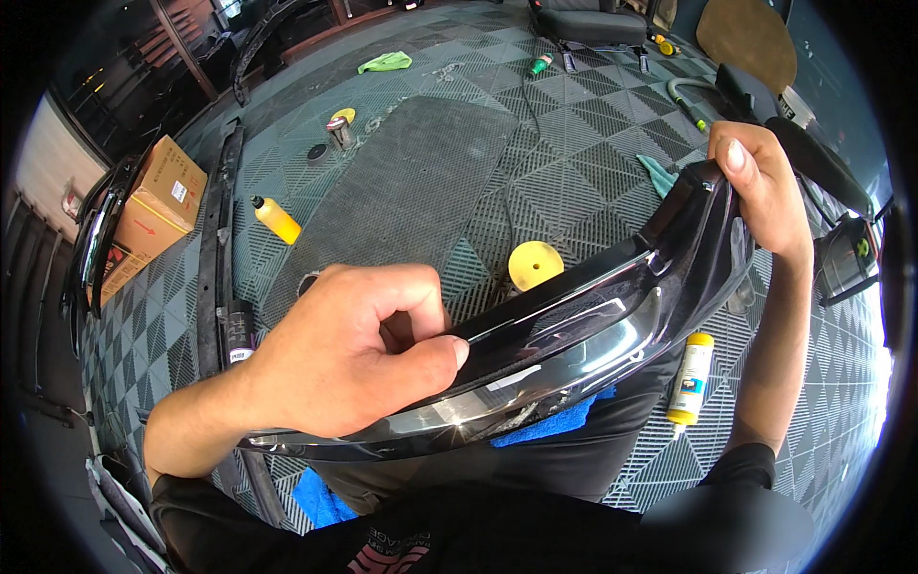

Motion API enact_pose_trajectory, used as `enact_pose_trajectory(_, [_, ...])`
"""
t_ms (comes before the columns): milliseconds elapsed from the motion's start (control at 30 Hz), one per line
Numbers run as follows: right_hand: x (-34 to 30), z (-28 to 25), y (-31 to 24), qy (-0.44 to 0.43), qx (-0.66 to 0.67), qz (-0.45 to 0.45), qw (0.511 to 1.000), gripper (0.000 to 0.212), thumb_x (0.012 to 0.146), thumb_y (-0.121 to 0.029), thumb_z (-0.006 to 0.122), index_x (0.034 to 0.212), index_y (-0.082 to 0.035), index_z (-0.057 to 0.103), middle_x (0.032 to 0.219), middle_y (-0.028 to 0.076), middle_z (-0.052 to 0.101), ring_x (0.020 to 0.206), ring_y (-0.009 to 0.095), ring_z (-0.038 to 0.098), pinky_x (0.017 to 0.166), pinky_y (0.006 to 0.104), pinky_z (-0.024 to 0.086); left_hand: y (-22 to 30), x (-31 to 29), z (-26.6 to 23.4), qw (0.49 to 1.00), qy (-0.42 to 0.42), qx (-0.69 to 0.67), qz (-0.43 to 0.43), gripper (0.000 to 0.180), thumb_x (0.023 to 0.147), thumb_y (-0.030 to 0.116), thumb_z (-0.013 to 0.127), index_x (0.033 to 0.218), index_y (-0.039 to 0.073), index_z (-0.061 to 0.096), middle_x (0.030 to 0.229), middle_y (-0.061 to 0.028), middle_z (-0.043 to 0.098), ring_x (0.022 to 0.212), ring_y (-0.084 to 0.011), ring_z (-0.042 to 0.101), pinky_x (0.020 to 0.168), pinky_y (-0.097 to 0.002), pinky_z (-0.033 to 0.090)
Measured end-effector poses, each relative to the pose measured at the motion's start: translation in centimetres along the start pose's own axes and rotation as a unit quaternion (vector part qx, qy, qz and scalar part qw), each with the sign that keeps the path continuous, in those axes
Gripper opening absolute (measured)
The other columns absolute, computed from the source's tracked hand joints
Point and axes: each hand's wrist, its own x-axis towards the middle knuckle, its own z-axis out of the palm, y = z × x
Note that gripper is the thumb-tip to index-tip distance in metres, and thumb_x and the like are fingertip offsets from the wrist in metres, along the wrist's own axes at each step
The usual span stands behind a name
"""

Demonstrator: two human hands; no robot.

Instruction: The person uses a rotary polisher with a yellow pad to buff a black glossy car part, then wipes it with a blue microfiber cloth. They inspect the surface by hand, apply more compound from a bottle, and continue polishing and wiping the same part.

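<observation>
A long, curved, glossy black car trim panel (574, 335) lies across my lap, its right end raised. My left hand (354, 349) is closed on its upper edge, with the fingers curled over the far side and the thumb on the near face. At the raised right end, my right hand (765, 182) is wrapped round the corner, thumb on top. Part of a blue cloth (559, 421) shows under the panel against my dark trousers. Another blue cloth (323, 499) lies lower left. The panel's left end is partly hidden by my left forearm.
On the tiled floor are a yellow polishing pad (535, 266), a yellow bottle (277, 220), a white-and-yellow bottle (691, 380) and a dark mat (402, 172). A cardboard box (158, 206) and a long black strip (220, 220) lie left. A car seat (588, 24) stands far back.
</observation>
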Motion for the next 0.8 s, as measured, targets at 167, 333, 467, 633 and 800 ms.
enact_pose_trajectory(167, [0.01, -0.07, 0.21, -0.004, 0.001, 0.0, 1.0, 0.069, 0.095, -0.065, 0.051, 0.071, 0.0, 0.047, 0.067, -0.001, 0.037, 0.067, 0.01, 0.035, 0.061, 0.0304, 0.033, -0.04, 0.01, -0.01, 1.0, -0.005, -0.002, -0.002, 0.022, 0.09, 0.012, 0.07, 0.078, 0.002, 0.054, 0.08, -0.0055, 0.064, 0.07, -0.0079, 0.056, 0.062, -0.0256, 0.046])
enact_pose_trajectory(333, [0.09, -0.09, 0.07, -0.001, -0.007, -0.004, 1.0, 0.069, 0.095, -0.065, 0.051, 0.071, 0.0, 0.048, 0.066, -0.001, 0.038, 0.066, 0.01, 0.036, 0.06, 0.0305, 0.033, -0.54, -0.2, 0.06, 0.999, -0.002, -0.046, -0.003, 0.021, 0.091, 0.013, 0.07, 0.08, 0.002, 0.055, 0.083, -0.0047, 0.064, 0.073, -0.0073, 0.056, 0.064, -0.0252, 0.046])
enact_pose_trajectory(467, [0.12, -0.08, 0.29, -0.003, -0.006, -0.001, 1.0, 0.07, 0.095, -0.065, 0.051, 0.071, 0.0, 0.048, 0.066, -0.001, 0.038, 0.066, 0.01, 0.036, 0.06, 0.0306, 0.033, -0.62, -0.16, 0.02, 0.999, -0.001, -0.053, -0.013, 0.021, 0.091, 0.013, 0.07, 0.081, 0.002, 0.055, 0.083, -0.0048, 0.064, 0.074, -0.0072, 0.057, 0.065, -0.0251, 0.046])
enact_pose_trajectory(633, [0.22, 0.1, 0.19, -0.001, -0.001, -0.005, 1.0, 0.069, 0.095, -0.066, 0.05, 0.071, -0.001, 0.047, 0.066, -0.001, 0.037, 0.066, 0.01, 0.035, 0.06, 0.0307, 0.033, -0.52, -0.13, 0.0, 0.999, 0.001, -0.048, -0.007, 0.022, 0.091, 0.013, 0.07, 0.08, 0.002, 0.055, 0.083, -0.0053, 0.064, 0.073, -0.0074, 0.057, 0.064, -0.025, 0.046])
enact_pose_trajectory(800, [0.14, -0.07, 0.28, -0.002, -0.006, -0.007, 1.0, 0.069, 0.095, -0.065, 0.05, 0.07, -0.001, 0.045, 0.066, -0.002, 0.036, 0.066, 0.01, 0.034, 0.06, 0.0308, 0.033, -0.43, -0.02, 0.1, 0.999, 0.002, -0.044, -0.009, 0.022, 0.09, 0.012, 0.071, 0.079, 0.002, 0.055, 0.082, -0.0055, 0.065, 0.072, -0.0076, 0.057, 0.064, -0.025, 0.046])
